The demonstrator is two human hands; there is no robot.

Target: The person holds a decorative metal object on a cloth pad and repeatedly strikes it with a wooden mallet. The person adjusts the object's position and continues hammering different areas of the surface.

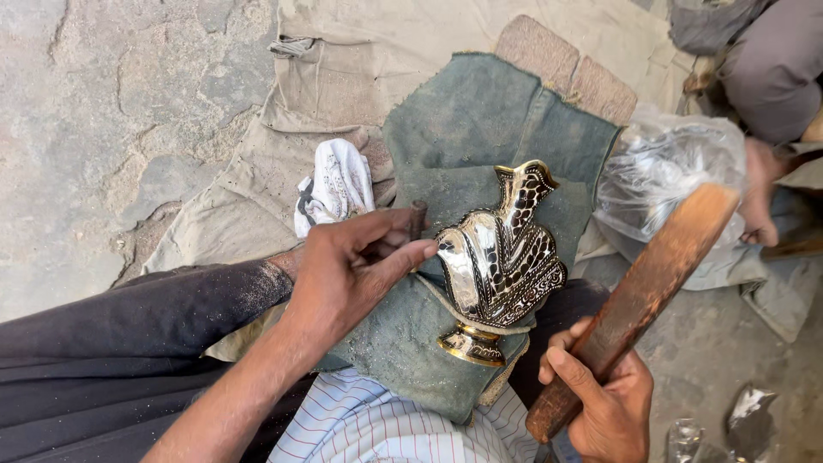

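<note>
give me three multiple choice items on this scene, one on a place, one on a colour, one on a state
1. Where does the vase lie?
A. on the green cloth over the lap
B. on bare stone
C. inside the plastic bag

2. What colour is the rag beside the left hand?
A. red
B. white with dark marks
C. yellow

3. How is the wooden stick held?
A. lying loose on the ground
B. gripped by both hands
C. gripped at its lower end by the right hand

Answers: 1 A, the cloth shows under the vase; 2 B, it is pale with dark marks; 3 C, only the right hand's fingers wrap it.
</note>
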